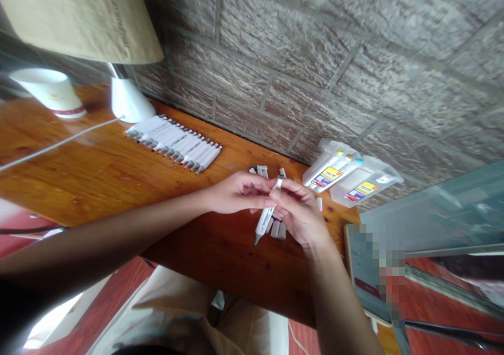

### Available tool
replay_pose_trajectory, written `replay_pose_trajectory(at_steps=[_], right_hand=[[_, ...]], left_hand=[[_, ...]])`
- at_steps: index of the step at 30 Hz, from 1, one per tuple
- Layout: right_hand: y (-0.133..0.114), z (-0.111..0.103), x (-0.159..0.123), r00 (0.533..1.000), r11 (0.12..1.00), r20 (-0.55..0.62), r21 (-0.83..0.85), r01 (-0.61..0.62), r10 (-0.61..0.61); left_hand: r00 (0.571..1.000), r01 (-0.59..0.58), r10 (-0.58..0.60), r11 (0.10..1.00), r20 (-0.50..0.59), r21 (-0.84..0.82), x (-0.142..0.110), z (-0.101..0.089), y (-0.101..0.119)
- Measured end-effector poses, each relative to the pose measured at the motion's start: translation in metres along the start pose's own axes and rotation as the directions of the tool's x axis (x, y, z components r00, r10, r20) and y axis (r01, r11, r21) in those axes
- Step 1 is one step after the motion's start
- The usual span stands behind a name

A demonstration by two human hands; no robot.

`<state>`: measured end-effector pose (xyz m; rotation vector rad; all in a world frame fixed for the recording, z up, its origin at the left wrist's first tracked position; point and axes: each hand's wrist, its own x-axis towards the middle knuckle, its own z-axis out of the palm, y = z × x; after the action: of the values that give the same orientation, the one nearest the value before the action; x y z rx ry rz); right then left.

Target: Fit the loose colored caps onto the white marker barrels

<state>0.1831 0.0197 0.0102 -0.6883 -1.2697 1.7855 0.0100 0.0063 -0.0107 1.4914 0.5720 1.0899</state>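
Note:
A white marker pen [265,220] with a grey tip end is held slanted over the wooden table, its grey end pointing down toward me. My right hand [305,218] pinches its upper part between thumb and fingers. From the other side, my left hand [232,193] closes its thumb and fingertips on the same pen. Below and behind my hands lie several loose markers [279,230], partly hidden by them. Farther left, a neat row of white markers [177,144] lies side by side on the tabletop.
Two clear plastic marker cases [326,174] stand against the brick wall [283,82] at right. A lamp [132,100], its cord and a paper cup [55,95] are at the left. The table's front edge is above my lap; a framed panel [364,276] stands at right.

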Motion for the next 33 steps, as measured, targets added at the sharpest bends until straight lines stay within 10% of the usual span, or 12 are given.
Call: replay_pose_trajectory(at_steps=[9,16,33], right_hand=[[0.003,-0.001,-0.001,0.999,0.999,-0.018,-0.005,0.033,-0.033],[0.001,0.001,0.0,0.998,0.997,-0.023,0.042,0.058,-0.057],[0.007,-0.004,0.0,0.999,0.996,0.025,-0.079,0.045,-0.043]], left_hand=[[0.999,0.028,-0.027,0.999,-0.026,0.04,-0.001,-0.004,-0.005],[0.985,0.086,-0.077,0.995,0.155,-0.05,-0.002,-0.004,0.011],[0.996,0.072,-0.071,0.997,0.053,-0.029,0.001,-0.008,0.0]])
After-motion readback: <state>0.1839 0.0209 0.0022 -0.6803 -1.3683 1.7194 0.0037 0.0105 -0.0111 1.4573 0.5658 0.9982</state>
